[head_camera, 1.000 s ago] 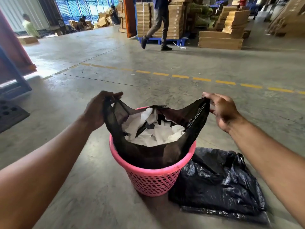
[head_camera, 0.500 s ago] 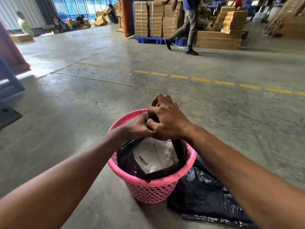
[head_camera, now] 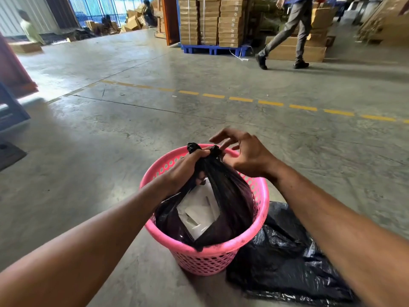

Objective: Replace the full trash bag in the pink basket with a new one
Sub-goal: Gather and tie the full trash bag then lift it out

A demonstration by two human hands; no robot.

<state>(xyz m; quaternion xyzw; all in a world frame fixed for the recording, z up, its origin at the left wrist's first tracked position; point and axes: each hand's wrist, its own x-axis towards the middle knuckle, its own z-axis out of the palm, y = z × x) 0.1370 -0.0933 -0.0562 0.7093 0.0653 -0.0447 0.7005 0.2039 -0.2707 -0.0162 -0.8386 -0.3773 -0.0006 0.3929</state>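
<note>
- I have a single head-worn wide-angle view, looking forward and steeply down over both forearms.
- It sits close above the round pink perforated plastic basket (head_camera: pixel 205 255), with the grey concrete warehouse floor (head_camera: pixel 221 120) stretching ahead.

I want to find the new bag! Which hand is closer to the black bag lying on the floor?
The right hand. It is at the full bag's gathered top, on the side where the spare bag lies. The left hand grips that top on the far side.

Left hand (head_camera: pixel 184 168): forearm bare, extended forward, fingers clenched in a tight fist. Right hand (head_camera: pixel 245 155): forearm bare, wrist bent inward, fingers (head_camera: pixel 221 135) spread and loosely curled, close beside left.
</note>
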